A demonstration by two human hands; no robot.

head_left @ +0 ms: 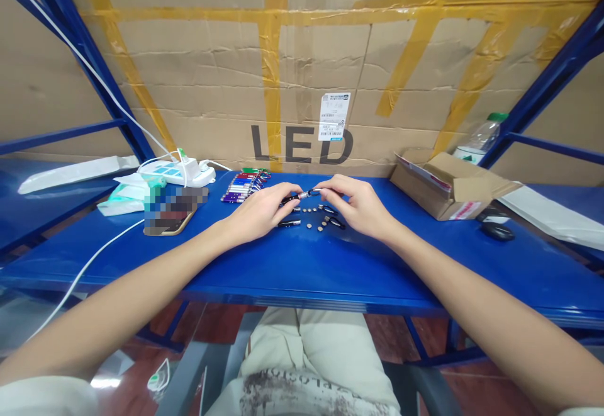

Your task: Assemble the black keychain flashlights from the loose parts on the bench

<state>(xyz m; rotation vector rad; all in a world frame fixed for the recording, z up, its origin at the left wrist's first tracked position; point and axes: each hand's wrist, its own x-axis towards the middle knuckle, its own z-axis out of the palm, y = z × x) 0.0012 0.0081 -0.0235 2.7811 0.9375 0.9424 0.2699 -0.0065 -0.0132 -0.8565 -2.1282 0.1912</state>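
My left hand (264, 209) is closed on a slim black penlight (301, 196), its silvery end pointing right. My right hand (355, 201) pinches a small dark clip strap (315, 192) at that end; whether the two parts are joined is too small to tell. Below my fingers lie several button cells (309, 226) and loose black clip straps with metal ends (335, 221). Another black penlight tube (289, 223) lies beneath my left hand, partly hidden by it. Behind that hand is a row of coloured penlights (240, 187) in green, red, silver and purple, with clips.
A phone (182, 219), a white power strip (182, 170) and a plastic packet (129, 194) are on the left of the blue table (302, 271). To the right stand an open cardboard box (436, 186), a black mouse (497, 231) and a bottle (484, 136). A cardboard wall (212, 89) closes the back.
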